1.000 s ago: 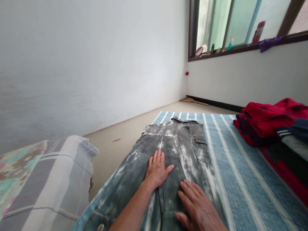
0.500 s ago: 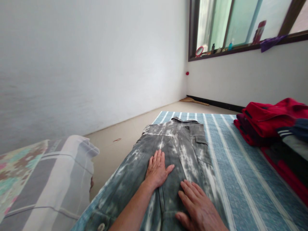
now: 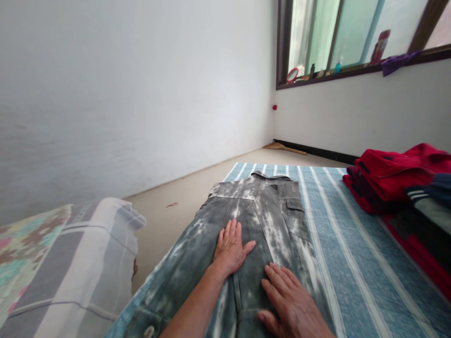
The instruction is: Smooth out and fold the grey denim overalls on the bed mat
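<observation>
A grey and white tie-dyed denim jacket (image 3: 197, 244) lies spread out, collar at the far end, on a blue sheet with white stripes (image 3: 338, 188). My left hand (image 3: 231, 249) rests flat on the middle of the garment, thumb stretched to the right. Closer to me and to the right, my right hand (image 3: 287, 295) also lies palm down on the cloth with its fingers extended. A flap pocket (image 3: 296, 206) shows on the far right side, and a metal button (image 3: 149, 331) at the near left. Neither hand grips anything.
Folded red clothes (image 3: 398, 171) are stacked on the right. At the left stands a bundle covered by grey-white striped cloth (image 3: 95, 253). A brush-like broom (image 3: 282, 148) lies on the floor in the corner. Bottles and a round mirror (image 3: 292, 75) stand on the windowsill.
</observation>
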`<action>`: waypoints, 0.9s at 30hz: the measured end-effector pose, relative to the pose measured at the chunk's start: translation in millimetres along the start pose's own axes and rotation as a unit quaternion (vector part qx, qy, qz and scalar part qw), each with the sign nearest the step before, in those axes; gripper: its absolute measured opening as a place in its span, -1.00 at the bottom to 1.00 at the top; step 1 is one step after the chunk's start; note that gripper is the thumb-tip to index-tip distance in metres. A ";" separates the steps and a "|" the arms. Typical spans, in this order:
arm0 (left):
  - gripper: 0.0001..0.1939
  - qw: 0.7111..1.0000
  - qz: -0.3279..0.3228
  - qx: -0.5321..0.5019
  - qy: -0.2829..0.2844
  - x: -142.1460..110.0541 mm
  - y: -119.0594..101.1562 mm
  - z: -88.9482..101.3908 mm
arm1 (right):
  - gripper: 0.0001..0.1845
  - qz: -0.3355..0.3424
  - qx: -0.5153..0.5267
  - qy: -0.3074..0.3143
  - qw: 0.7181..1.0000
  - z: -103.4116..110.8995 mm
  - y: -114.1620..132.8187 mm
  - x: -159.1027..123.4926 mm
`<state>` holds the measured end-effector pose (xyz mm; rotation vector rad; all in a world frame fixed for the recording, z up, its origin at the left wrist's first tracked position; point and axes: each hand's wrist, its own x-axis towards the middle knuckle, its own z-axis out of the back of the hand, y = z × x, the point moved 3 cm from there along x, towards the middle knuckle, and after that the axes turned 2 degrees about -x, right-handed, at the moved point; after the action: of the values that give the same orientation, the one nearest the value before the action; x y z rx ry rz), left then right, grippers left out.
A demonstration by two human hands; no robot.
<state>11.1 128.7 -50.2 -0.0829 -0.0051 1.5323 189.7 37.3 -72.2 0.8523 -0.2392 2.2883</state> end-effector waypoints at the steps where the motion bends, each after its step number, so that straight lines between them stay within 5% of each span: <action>1: -0.21 1.000 0.000 0.000 0.000 0.0 0.0 0.0 | -0.56 -0.001 -0.002 -0.003 1.000 0.3 0.0 0.2; 27: -0.20 1.000 0.003 -0.005 0.008 -0.4 -0.3 0.9 | -0.58 -0.003 0.006 -0.001 1.000 0.6 0.7 -0.3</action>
<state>11.4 128.4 -49.3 -0.1043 0.0000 1.5375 189.7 36.4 -71.8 0.8598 -0.2242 2.2857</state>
